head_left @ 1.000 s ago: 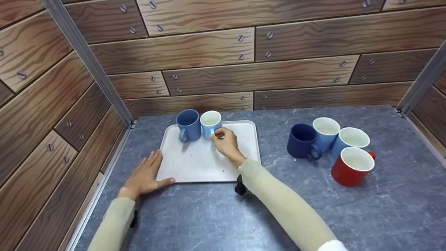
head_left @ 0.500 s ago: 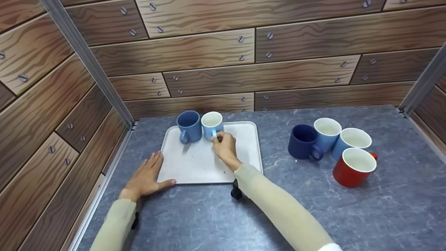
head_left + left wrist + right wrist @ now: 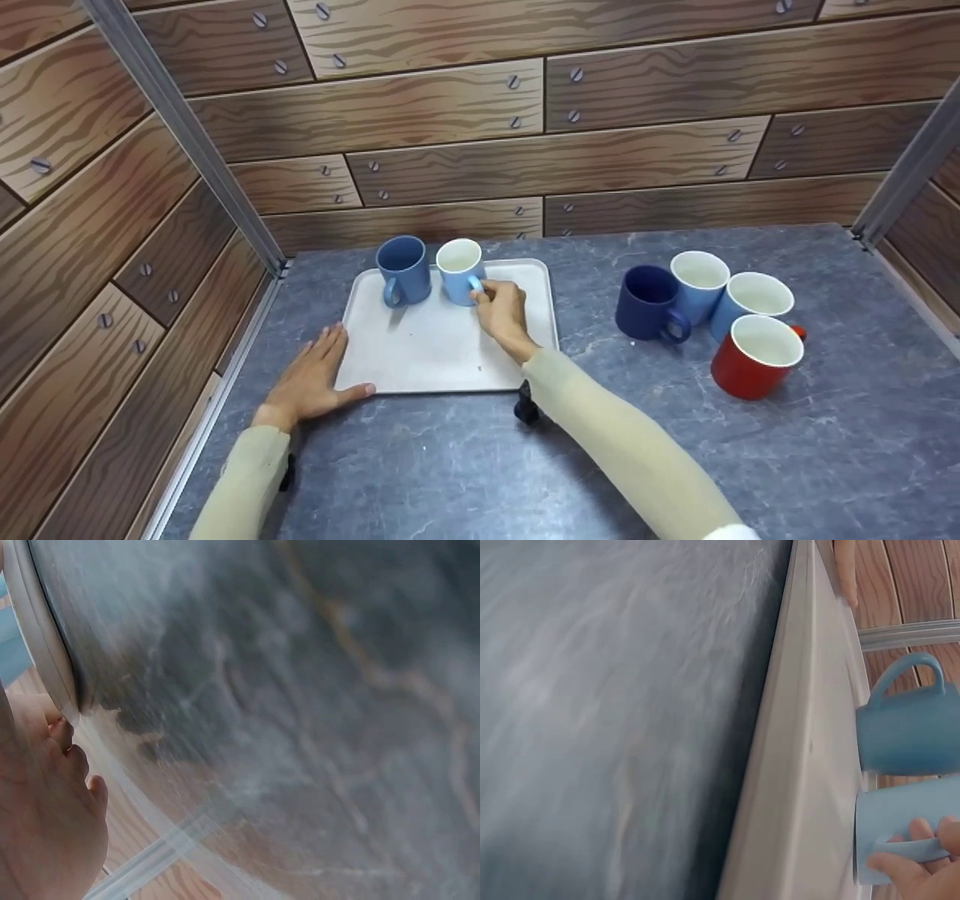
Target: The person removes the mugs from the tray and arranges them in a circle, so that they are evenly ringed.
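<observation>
My right hand (image 3: pixel 501 309) pinches the handle of a light blue mug (image 3: pixel 459 271) with a white inside, at the back of a white tray (image 3: pixel 420 352). In the right wrist view the fingers (image 3: pixel 900 870) curl around that handle. Just left of it a darker blue mug (image 3: pixel 403 271) stands upright on the tray, its handle toward me. My left hand (image 3: pixel 307 379) lies flat with spread fingers at the tray's left front corner, fingertips and thumb along the edge. The left wrist view shows this hand (image 3: pixel 49 795) against the tray rim.
Right of the tray, on the grey marbled table (image 3: pixel 450 465), stand a navy mug (image 3: pixel 646 306), two light blue mugs with white insides, and a red mug (image 3: pixel 754 360), grouped closely. Wood-patterned walls (image 3: pixel 450 120) rise behind and at the sides.
The light blue mug in my right hand has shifted slightly right, away from the darker blue mug, and its handle has turned to the right. The left hand stays at the tray corner.
</observation>
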The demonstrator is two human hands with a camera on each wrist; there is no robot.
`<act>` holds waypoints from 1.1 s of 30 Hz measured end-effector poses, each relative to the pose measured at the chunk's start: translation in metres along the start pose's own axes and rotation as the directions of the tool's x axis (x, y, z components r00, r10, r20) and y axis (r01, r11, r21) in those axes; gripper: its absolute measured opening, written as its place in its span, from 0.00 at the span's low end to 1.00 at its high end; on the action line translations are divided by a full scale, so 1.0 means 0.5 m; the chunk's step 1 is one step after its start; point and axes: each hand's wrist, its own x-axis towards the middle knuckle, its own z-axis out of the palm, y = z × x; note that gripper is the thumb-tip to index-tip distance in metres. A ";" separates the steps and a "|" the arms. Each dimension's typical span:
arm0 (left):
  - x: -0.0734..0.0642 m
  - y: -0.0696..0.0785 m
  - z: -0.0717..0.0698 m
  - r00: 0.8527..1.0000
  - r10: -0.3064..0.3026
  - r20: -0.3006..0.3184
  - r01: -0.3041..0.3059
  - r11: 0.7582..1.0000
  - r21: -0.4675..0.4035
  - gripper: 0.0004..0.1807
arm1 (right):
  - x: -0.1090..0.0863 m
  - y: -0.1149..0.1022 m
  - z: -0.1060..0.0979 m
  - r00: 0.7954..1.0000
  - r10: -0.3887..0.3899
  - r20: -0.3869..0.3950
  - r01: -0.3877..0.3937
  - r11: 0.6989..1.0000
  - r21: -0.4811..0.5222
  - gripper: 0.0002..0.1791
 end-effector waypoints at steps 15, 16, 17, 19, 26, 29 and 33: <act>0.013 0.006 0.000 1.000 0.007 0.017 -0.006 1.000 -0.011 0.68 | -0.048 0.014 -0.156 0.998 -0.040 0.047 0.039 0.999 0.037 0.13; 0.009 0.003 -0.001 1.000 0.004 0.015 -0.003 1.000 -0.009 0.68 | -0.053 0.014 -0.165 0.997 -0.043 0.058 0.041 0.998 0.038 0.13; 0.005 0.001 -0.001 1.000 0.001 0.014 0.000 1.000 -0.010 0.68 | -0.057 0.014 -0.172 0.997 -0.048 0.067 0.045 0.998 0.040 0.13; 0.001 -0.002 -0.002 1.000 -0.003 0.014 0.003 1.000 -0.009 0.68 | -0.066 0.014 -0.188 0.995 -0.054 0.079 0.050 0.997 0.056 0.13; 0.003 -0.006 -0.004 1.000 0.000 0.016 0.000 1.000 -0.010 0.68 | -0.099 0.021 -0.253 0.992 -0.056 0.117 0.038 0.989 0.146 0.14; 0.003 -0.005 -0.004 1.000 -0.004 0.019 0.004 1.000 -0.009 0.68 | -0.114 0.026 -0.283 0.987 -0.078 0.139 0.056 0.985 0.161 0.14; 0.003 0.000 -0.001 0.999 -0.016 0.035 0.016 1.000 -0.013 0.69 | -0.137 0.037 -0.324 0.980 -0.102 0.172 0.067 0.978 0.195 0.15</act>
